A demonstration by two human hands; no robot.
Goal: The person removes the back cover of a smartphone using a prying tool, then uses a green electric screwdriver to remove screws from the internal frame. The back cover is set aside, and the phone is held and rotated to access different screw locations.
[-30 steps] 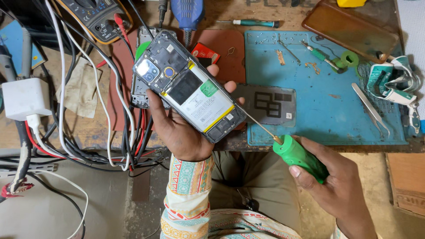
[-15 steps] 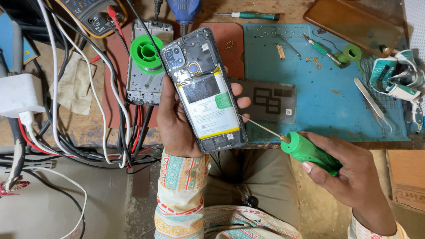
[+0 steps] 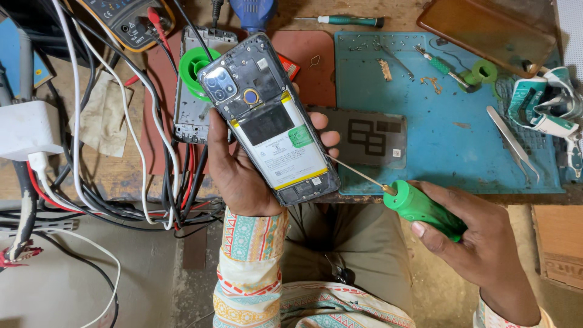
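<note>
Here, left hand [image 3: 243, 173] grips an opened phone [image 3: 270, 118] from underneath, fingers wrapped round its edges, thumb on the left edge, fingertips [image 3: 325, 136] showing at the right edge. Phone has its back cover off, held tilted with the camera end up-left and the bottom end down-right, above the near edge of the bench. Inside it: camera cluster at top, a round blue-ringed part below that, a battery [image 3: 285, 149] with white label and green sticker in the middle, a yellow strip near the bottom. Right hand [image 3: 480, 237] is closed around the green handle of a screwdriver [image 3: 419, 206], held below the bench edge; thin shaft runs up-left, tip at or just beside the phone's right edge near the lower end of the battery; contact too fine to tell. On the bench: blue work mat [image 3: 449, 115] with loose small screws, tweezers [image 3: 513, 143], a small green-handled tool and a green ring. A dark flat panel [image 3: 370, 136] lies just behind the phone on the mat's left side. Red mat [image 3: 310, 73] further left, with a second phone frame [image 3: 191, 109] and a green solder spool [image 3: 194, 70] partly hidden behind the held phone. Multimeter [image 3: 124, 18] top left, a tangle of cables [image 3: 152, 182] below it, white charger block [image 3: 24, 130] at far left. Another screwdriver [image 3: 349, 21] lies along the back edge.
</note>
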